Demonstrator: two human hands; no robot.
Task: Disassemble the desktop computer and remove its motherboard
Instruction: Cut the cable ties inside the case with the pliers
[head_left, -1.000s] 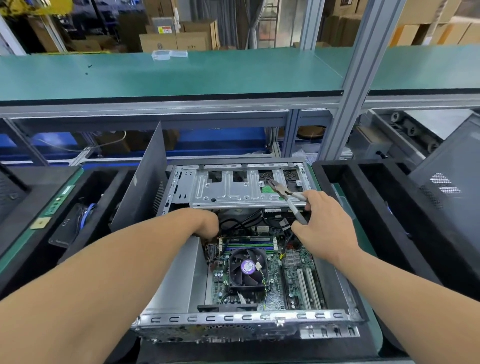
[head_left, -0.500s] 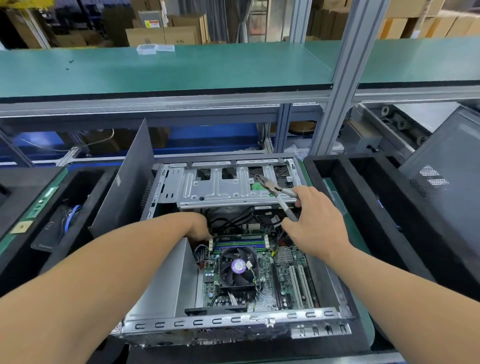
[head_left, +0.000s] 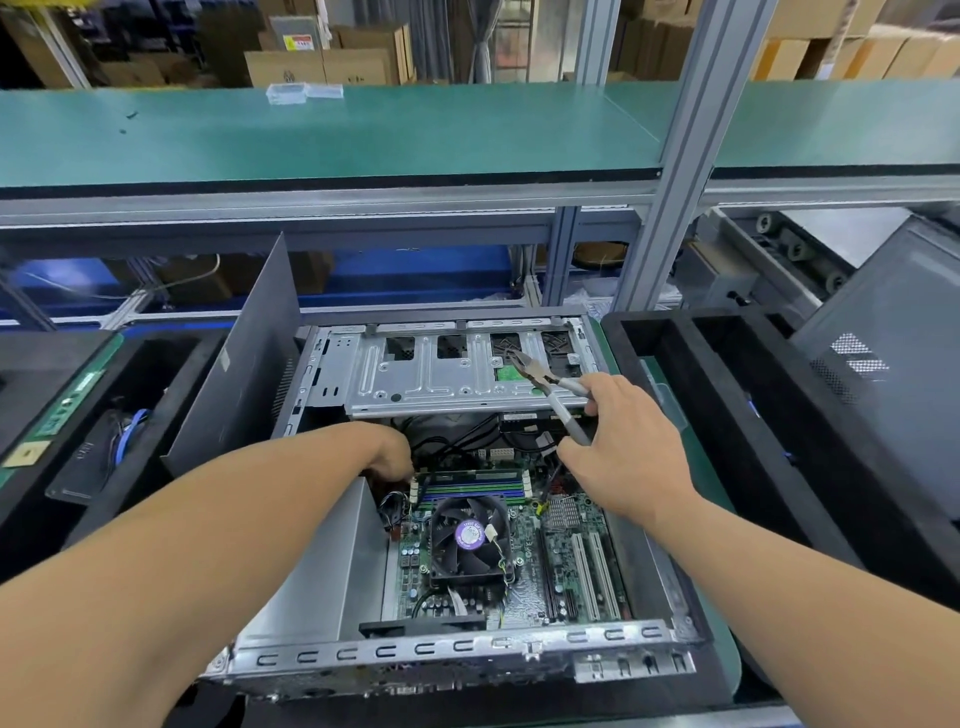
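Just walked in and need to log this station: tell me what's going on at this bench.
A person is taking apart an open desktop computer case on the bench. The right hand holds a pair of cutting pliers above the metal drive cage. The left hand reaches down among the black cables beside the memory slots; its fingers are hidden. The motherboard, with its cooler fan, is still mounted in the case.

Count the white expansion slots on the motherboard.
2: the white slots lie side by side right of the fan, on the motherboard. The right hand may hide more.
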